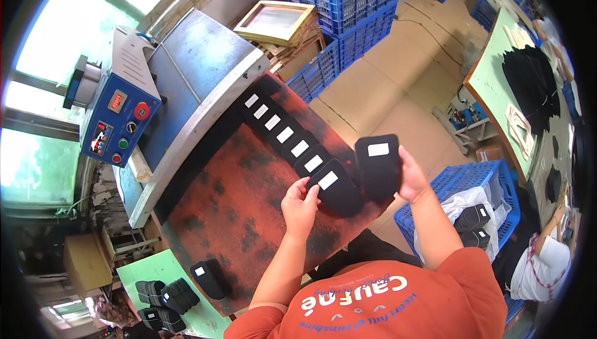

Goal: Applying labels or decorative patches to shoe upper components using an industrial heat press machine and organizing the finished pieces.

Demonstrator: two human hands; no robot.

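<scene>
My right hand grips a thick stack of black pads with rounded corners by its right side. The top pad bears a white label. With thumb and fingers, my left hand pinches the edge of a similar black pad beside its white label. That pad is the nearest of an overlapping row of labelled black pads running up and left over the mottled red-and-black tabletop. Another black pad stack lies at the table's lower left edge.
A blue control box with buttons stands at the left by a metal-topped bench. Blue crates and wooden frames are beyond. A lined blue basket holds pads at right. A green table carries pads; another person sits far right.
</scene>
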